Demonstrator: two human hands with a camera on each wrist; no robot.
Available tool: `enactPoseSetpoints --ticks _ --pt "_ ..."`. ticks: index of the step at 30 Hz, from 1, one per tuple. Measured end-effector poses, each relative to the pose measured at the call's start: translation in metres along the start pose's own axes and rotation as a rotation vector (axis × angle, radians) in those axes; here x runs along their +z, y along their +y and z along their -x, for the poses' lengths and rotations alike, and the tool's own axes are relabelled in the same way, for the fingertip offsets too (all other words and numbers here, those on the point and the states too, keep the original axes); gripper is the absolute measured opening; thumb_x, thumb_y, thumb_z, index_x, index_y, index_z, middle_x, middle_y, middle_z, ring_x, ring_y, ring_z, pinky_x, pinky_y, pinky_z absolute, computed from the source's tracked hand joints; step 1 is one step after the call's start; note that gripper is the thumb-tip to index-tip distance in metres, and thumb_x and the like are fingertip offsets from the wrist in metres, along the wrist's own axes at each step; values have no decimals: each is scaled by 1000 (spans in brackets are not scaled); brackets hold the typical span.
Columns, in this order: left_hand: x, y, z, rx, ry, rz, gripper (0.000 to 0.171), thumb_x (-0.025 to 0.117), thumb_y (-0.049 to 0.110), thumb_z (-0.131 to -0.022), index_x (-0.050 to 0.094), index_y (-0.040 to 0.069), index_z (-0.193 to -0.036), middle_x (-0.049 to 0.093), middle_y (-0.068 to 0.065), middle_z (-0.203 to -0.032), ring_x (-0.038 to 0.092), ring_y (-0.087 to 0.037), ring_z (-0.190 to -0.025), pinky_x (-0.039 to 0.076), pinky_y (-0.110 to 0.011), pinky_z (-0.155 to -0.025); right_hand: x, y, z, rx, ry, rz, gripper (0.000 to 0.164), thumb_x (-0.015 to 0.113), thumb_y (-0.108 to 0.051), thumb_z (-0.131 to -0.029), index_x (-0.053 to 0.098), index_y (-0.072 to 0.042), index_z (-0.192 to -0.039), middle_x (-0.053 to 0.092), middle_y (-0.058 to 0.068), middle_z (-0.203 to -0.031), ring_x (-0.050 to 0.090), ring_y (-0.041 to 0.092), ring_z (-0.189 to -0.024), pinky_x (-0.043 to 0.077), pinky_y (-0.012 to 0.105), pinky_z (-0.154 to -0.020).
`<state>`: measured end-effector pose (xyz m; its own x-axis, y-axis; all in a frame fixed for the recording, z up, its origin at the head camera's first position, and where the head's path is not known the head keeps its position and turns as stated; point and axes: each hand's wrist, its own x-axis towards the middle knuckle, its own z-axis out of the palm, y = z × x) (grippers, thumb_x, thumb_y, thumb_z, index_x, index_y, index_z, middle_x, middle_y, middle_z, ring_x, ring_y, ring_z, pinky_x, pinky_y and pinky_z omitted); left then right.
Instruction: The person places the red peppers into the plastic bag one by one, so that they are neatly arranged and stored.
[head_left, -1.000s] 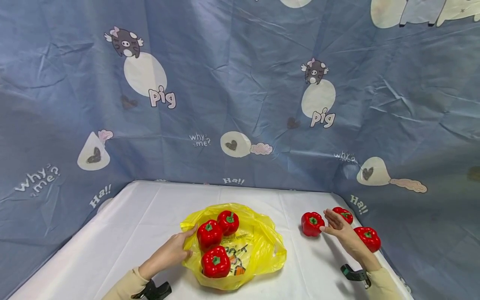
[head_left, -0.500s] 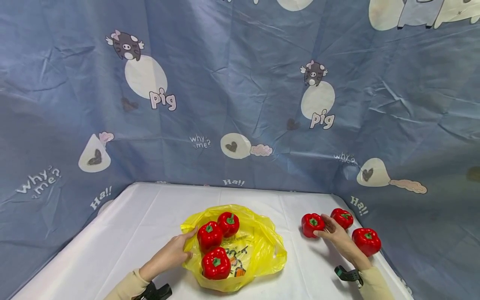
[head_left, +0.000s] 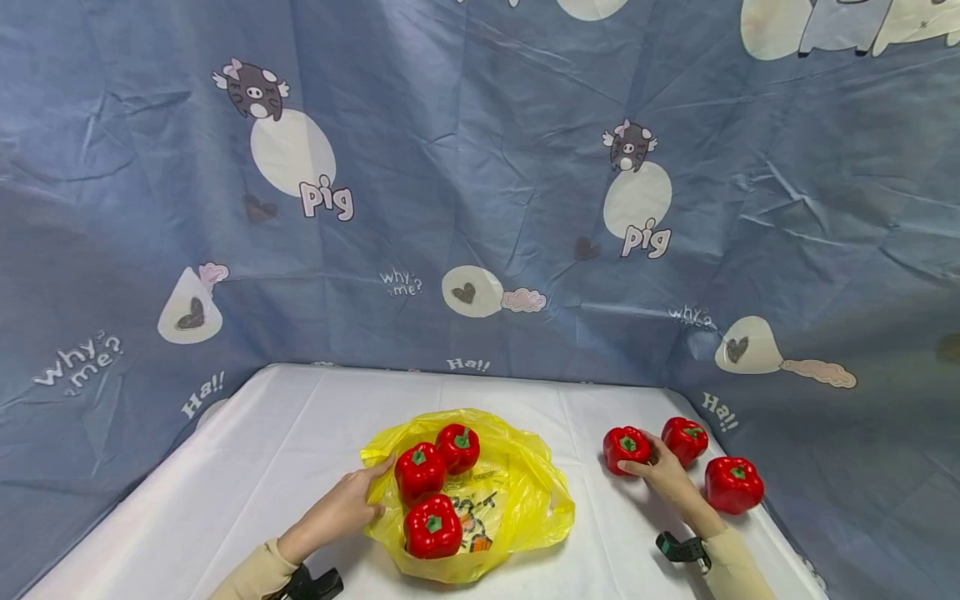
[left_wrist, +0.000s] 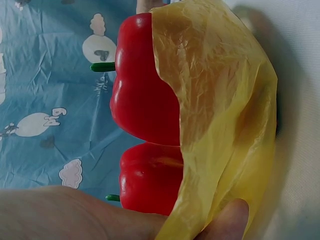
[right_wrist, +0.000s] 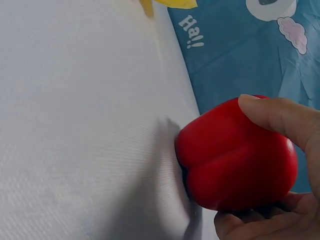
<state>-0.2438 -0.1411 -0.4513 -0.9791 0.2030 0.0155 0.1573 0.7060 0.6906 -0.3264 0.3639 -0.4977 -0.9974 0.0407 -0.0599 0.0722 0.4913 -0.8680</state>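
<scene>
A yellow plastic bag (head_left: 528,500) lies spread wide on the white table, with three red bell peppers inside, the nearest bell pepper (head_left: 432,527) beside the bag's print. My left hand (head_left: 341,504) pinches the bag's left rim between thumb and fingers; the left wrist view shows the thumb (left_wrist: 230,220) on the outside of the plastic. Over on the right, my right hand (head_left: 667,475) grips a red bell pepper (right_wrist: 235,155), thumb on one side and fingers on the other. That pepper appears to be at the tabletop still.
Two more red bell peppers, a farther one (head_left: 684,440) and a nearer one (head_left: 733,485), sit by the table's right edge, close to my right forearm. A blue printed cloth (head_left: 480,208) hangs behind and around the white table (head_left: 300,442).
My right hand has moved left onto the leftmost loose bell pepper and its fingers have closed around it. The left hand and the bag have stayed put.
</scene>
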Motion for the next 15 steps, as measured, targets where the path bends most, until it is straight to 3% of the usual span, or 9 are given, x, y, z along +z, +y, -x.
enactPoseSetpoints --ticks 4,11,15 --pt "0 1 1 -15 -15 37 72 65 -9 -75 42 -3 -143 43 -33 -142 41 -18 -59 37 -24 -50 0 0 0 20 9 5 96 74 -34 -82 17 2 -151 26 28 -153 26 43 -140 24 59 -112" --pt "0 2 1 -23 -18 42 71 66 -8 -76 42 -3 -143 41 -32 -144 43 -20 -64 38 -25 -52 1 3 -2 61 38 7 100 74 -41 -80 18 0 -152 23 29 -154 23 44 -141 25 59 -111" --pt "1 1 0 -50 -42 67 70 65 -8 -79 40 -2 -144 38 -32 -145 42 -17 -56 38 -24 -47 2 4 -2 73 49 -9 101 74 -43 -79 18 -1 -152 24 29 -154 24 44 -140 25 60 -111"
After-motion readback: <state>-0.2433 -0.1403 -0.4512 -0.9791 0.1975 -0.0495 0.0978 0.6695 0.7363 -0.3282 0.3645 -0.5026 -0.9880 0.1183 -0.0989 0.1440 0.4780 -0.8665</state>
